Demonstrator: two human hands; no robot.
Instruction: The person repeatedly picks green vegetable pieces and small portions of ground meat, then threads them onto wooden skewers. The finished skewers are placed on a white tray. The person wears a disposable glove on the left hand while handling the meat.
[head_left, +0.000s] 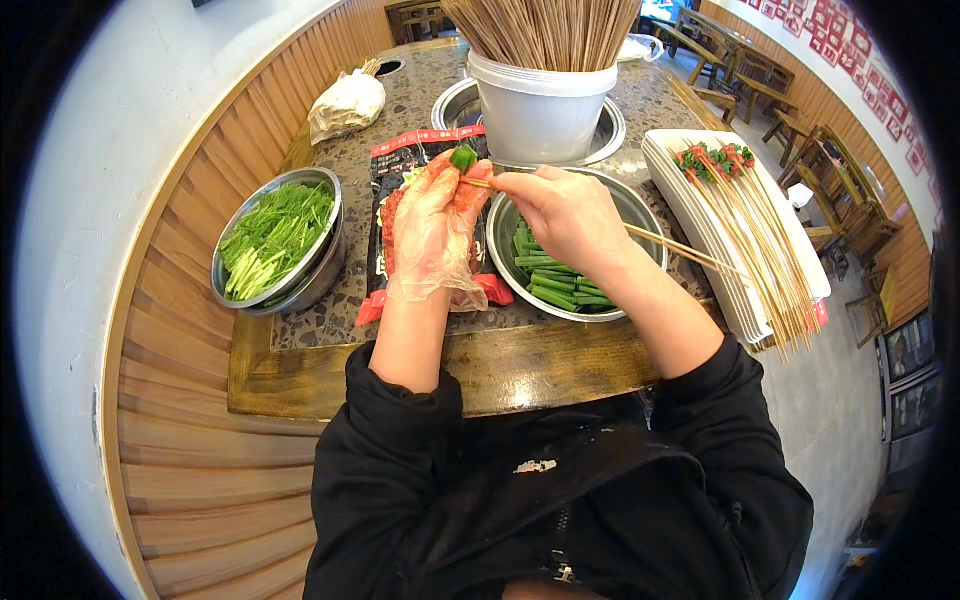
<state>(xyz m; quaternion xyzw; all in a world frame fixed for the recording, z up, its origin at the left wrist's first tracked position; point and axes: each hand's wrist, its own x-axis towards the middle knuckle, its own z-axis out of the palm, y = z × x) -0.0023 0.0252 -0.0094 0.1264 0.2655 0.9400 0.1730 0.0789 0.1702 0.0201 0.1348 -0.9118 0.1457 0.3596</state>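
Note:
My left hand (439, 217), in a clear plastic glove, holds a piece of green vegetable (463, 158) at its fingertips, with some red meat against the fingers. My right hand (559, 214), bare, grips thin wooden skewers (675, 246) whose tip end meets the left fingers. Below the left hand lies a black and red plastic package (386, 169) with red raw meat (390, 232) on it, partly hidden by the hand. Under the right hand is a steel bowl (654, 217) of cut green stalks (559, 281). Loaded skewers (750, 225) lie on stacked white trays (810, 255) at the right.
Steel bowls (335, 217) at the left hold chopped leafy greens (289, 225). A white bucket (544, 112) packed with wooden skewers (544, 34) stands at the back over a round metal-rimmed opening (450, 101). A plastic-wrapped bundle (349, 105) lies back left, near the wood-panelled wall (202, 195).

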